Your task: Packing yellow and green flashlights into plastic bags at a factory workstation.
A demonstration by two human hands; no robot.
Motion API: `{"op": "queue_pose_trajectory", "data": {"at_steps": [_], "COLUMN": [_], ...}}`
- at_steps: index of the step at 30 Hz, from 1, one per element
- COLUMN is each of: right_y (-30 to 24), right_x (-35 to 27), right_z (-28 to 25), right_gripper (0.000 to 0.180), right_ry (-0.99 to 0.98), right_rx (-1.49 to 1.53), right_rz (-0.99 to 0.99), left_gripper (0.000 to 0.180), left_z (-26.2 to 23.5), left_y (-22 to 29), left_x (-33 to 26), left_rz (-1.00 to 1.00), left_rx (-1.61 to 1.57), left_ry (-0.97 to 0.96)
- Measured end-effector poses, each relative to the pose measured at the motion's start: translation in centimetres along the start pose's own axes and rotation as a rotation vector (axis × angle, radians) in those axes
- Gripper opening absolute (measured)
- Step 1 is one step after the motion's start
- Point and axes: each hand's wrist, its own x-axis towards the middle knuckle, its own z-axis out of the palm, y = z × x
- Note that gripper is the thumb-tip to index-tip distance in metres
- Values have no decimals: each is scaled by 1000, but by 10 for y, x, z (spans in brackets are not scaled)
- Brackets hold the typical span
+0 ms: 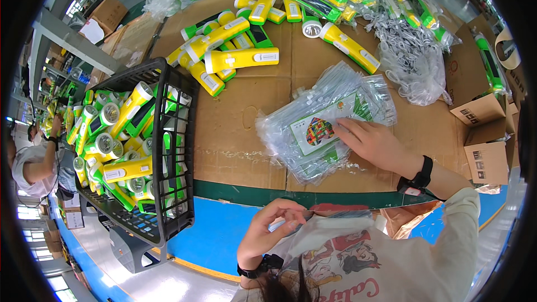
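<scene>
A pile of clear plastic bags [279,128] lies on the cardboard-covered table in front of me. On top shows a white and green printed card [320,134] with a colourful picture; whether it lies inside a bag is hard to tell. My right hand [372,144] reaches over the pile, its fingers together and the fingertips pinching at the card's upper right part. Near the table's front edge, close to my body, my left hand [271,229] is closed, thumb against fingers. A thin clear plastic bag [341,213] stretches from its fingertips.
Left stands a black basket [166,151] full of yellow and green flashlights [134,109]. More flashlights [241,60] lie loose behind the bags. At the back right are bagged flashlights [417,8] and a heap of white cords [411,61]. An open carton [486,128] stands right; a person [36,162] works far left.
</scene>
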Motion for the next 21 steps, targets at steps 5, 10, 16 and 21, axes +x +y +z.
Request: {"op": "queue_pose_trajectory", "data": {"at_steps": [5, 10, 16, 21], "right_y": [26, 26, -51, -76], "right_x": [5, 13, 27, 34], "right_z": [1, -35, -52, -55], "right_gripper": [19, 8, 17, 18], "right_ry": [-23, 665, 224, 213], "right_rx": [348, 502, 296, 382], "right_rz": [182, 606, -164, -186], "left_gripper": [26, 26, 28, 17], "left_z": [-1, 12, 41, 37], "left_y": [0, -3, 46, 25], "left_x": [-4, -14, -11, 25], "left_rz": [14, 187, 751, 586], "left_rx": [0, 101, 1126, 1074], "left_ry": [7, 383, 566, 364]}}
